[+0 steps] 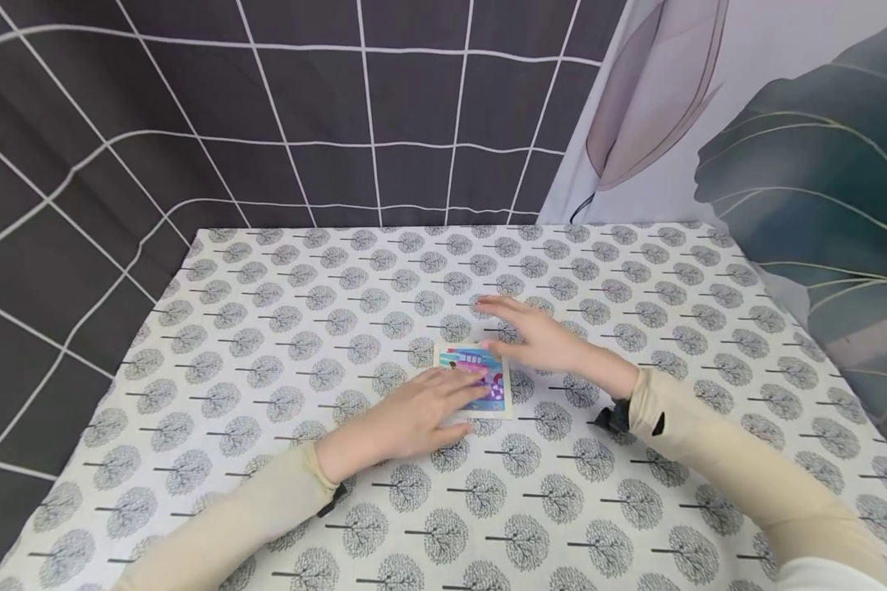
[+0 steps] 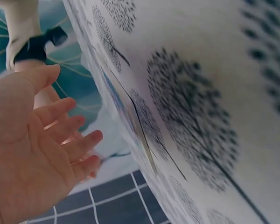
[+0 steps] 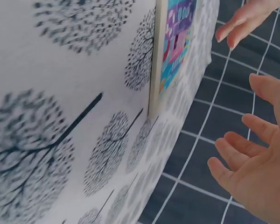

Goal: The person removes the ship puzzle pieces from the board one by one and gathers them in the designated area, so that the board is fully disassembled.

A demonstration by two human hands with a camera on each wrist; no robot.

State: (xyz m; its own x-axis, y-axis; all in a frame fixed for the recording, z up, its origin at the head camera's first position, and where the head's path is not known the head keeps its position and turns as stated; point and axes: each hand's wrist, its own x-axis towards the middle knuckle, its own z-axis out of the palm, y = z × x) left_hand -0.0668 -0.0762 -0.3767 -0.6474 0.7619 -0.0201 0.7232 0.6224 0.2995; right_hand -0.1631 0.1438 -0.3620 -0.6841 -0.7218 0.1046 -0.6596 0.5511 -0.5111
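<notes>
A small flat picture board (image 1: 498, 404) with a pale border and a bright pink, blue and purple picture lies on the patterned tablecloth. My left hand (image 1: 416, 414) hovers above its left side, fingers extended and covering part of the picture in the head view. At the board's upper right corner is my right hand (image 1: 538, 338), its fingers loosely spread, the thumb overlapping the corner. In the right wrist view the board (image 3: 177, 44) shows a thin pale edge, and the right hand (image 3: 256, 154) is raised off the cloth with nothing in it.
The white tablecloth (image 1: 281, 410) with grey tree prints covers the table. A dark curtain with white grid lines (image 1: 414, 98) hangs behind and to the left. On the right is a pale curtain with large leaf shapes (image 1: 820, 172). Each wrist wears a black strap (image 1: 615, 416).
</notes>
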